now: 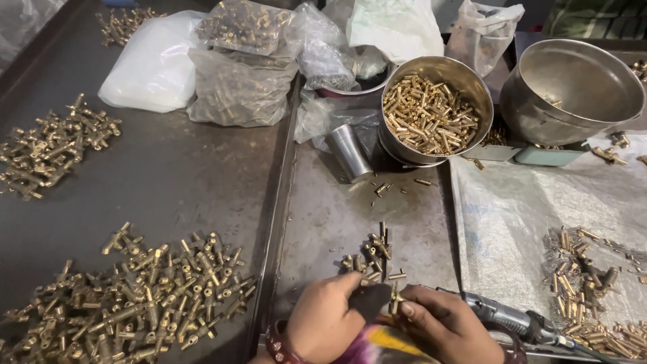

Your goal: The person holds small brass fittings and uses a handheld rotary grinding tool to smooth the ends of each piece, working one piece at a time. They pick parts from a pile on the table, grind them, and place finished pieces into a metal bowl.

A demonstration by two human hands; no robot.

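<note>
The bench [168, 175] is a dark metal surface divided by a raised ridge, with a pale woven sheet [519, 209] laid over its right portion. At the rear stand a large empty steel bowl [593, 77] and, beside it on the left, a steel pot [465, 74] filled with short brass pins [431, 114]; several plastic bags [242, 81] of brass parts lie further left. A broad heap of brass fittings [141, 296] covers the near left of the bench, and a second heap [50, 145] lies further back on that side. A small steel cup [350, 154] lies tilted in front of the pot. A power tool [512, 320] rests near the right hand. A small cluster of brass pieces [376, 259] lies just ahead of both hands. The left hand [323, 320] and the right hand [448, 327] sit close together at the near edge, fingers curled narrowly, pinching a small brass piece [394, 296] between them.
</note>
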